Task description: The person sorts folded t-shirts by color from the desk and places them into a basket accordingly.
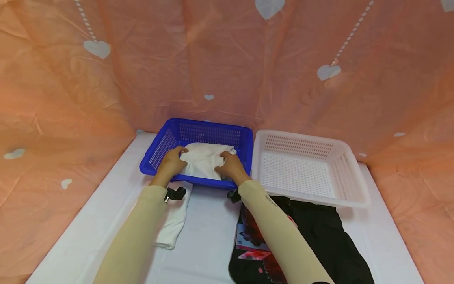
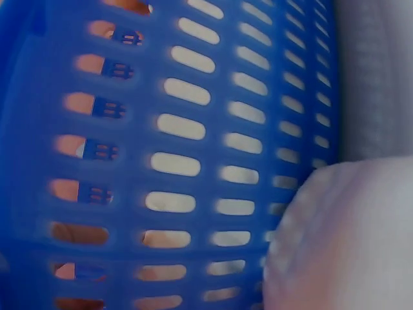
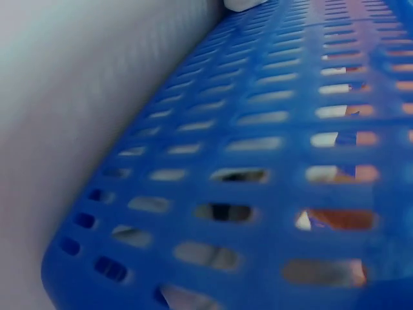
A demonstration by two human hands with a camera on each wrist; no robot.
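Note:
A bundled white cloth (image 1: 203, 161) lies inside the blue basket (image 1: 205, 182). At the cloth's left edge, my left hand (image 1: 172, 161) grips it with bent fingers and thumb. My right hand (image 1: 232, 167) holds the opposite edge, its wrist above the basket's front rim. Both wrist views look at the slotted blue basket wall (image 2: 148, 142) from outside, which hides most of the hands and cloth. A blurred white cloth (image 2: 361, 252) fills the lower right of the left wrist view.
A white basket (image 1: 312, 199) stands right of the blue one. Below my left forearm, a folded white garment (image 1: 173, 225) lies on the white table (image 1: 209, 236). Black clothing with a red print (image 1: 319, 228) lies under my right forearm. An orange curtain (image 1: 227, 59) hangs behind.

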